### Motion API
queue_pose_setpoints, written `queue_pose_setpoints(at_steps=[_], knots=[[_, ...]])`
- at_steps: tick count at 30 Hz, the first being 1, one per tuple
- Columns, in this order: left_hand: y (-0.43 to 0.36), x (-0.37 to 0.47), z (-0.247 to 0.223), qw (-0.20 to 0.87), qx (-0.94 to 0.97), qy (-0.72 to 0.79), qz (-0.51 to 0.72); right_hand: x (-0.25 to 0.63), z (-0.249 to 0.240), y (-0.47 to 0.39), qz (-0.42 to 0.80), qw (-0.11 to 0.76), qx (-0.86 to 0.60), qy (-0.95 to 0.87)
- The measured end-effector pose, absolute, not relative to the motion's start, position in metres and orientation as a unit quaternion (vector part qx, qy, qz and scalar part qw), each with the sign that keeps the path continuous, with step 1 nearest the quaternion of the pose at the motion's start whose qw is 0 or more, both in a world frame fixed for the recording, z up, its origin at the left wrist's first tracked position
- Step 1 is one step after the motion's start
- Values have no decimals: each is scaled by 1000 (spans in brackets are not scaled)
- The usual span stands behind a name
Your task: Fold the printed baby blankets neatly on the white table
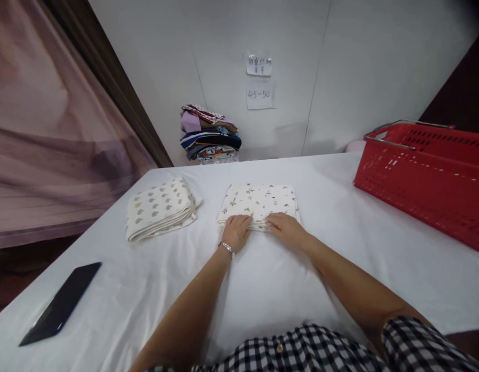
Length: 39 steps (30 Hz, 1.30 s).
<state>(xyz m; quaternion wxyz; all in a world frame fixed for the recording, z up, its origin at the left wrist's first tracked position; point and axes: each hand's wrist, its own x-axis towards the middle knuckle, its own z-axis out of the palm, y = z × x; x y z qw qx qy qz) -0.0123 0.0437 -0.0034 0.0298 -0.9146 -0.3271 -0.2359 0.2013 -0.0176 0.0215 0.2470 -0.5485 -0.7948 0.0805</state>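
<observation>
A folded white cloth (258, 199) printed with small brown, grey and red motifs lies flat on the table in front of me. My left hand (238, 230), with a silver bracelet at the wrist, has its fingers bent over the left part of the near folded edge. Toward the right end of that same edge, my right hand (286, 228) curls its fingers on the cloth. Both hands look closed on the layers, and the thumbs are partly hidden. Off to the left rests a second folded cloth (160, 207), cream with grey-green motifs and a yellow spot.
A white sheet covers the table (146, 289). A red plastic basket (425, 181) stands at the right. Near the left edge lies a flat dark object (63, 299). Beyond the far edge is a stack of folded fabrics (211, 134) by the wall. Pink curtain (61, 129) hangs left.
</observation>
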Motion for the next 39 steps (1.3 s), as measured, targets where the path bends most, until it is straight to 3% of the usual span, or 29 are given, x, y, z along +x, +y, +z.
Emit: queue_pose_setpoints(at_steps=[6, 10, 13, 16, 22, 27, 30, 34, 39], knots=[[43, -21, 6, 13, -896, -359, -262, 253, 16, 2, 13, 368, -652, -662], [69, -39, 19, -43, -763, -567, -309, 276, 4, 10, 90, 353, -748, -554], [94, -48, 25, -155, -668, -694, -220, 276, 0, 10, 166, 344, -762, -523], [110, -48, 26, -223, -648, -715, -142, 275, 2, 9, 194, 328, -759, -528], [125, -42, 27, -203, -679, -691, -146, 269, 6, 5, 237, 322, -751, -526], [157, -62, 41, -128, -684, -698, -169, 229, 14, -8, 489, 329, -622, -515], [164, -71, 46, -93, -676, -708, -182, 217, 25, -13, 547, 300, -564, -541], [134, -58, 43, -45, -731, -637, -240, 237, 31, -8, 459, 321, -612, -559], [52, -10, 33, -119, -828, -471, -279, 262, 19, 2, 176, 379, -645, -640]])
